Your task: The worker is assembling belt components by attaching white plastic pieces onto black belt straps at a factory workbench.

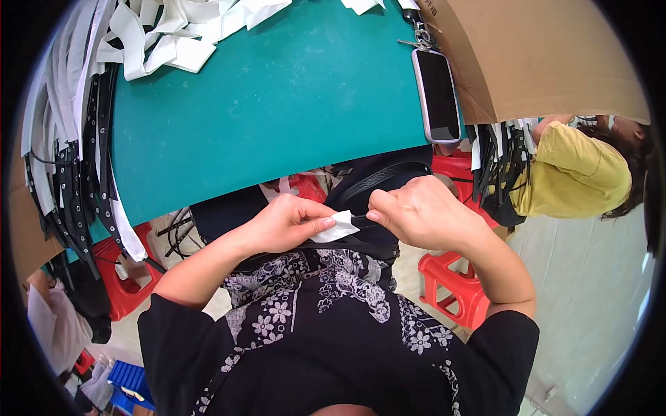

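Observation:
Over my lap, just off the table's near edge, both hands work close together. My left hand (293, 223) pinches a small white strip (336, 227) between thumb and fingers. The strip lies against the end of a thin black strap. My right hand (423, 213) is closed on the black strap (361, 220), thumb pressed to the curled fingers. Part of this strap loops up behind the hands as a black band (381, 177). What lies inside the right fist is hidden.
A green table (270, 104) bears loose white strips (170, 41), a phone (437, 93) and keys (422, 35). Black eyeleted belts (66, 173) hang at left. A cardboard box (548, 55) stands at right, near a person in yellow (583, 166). Red stools (454, 288) stand below.

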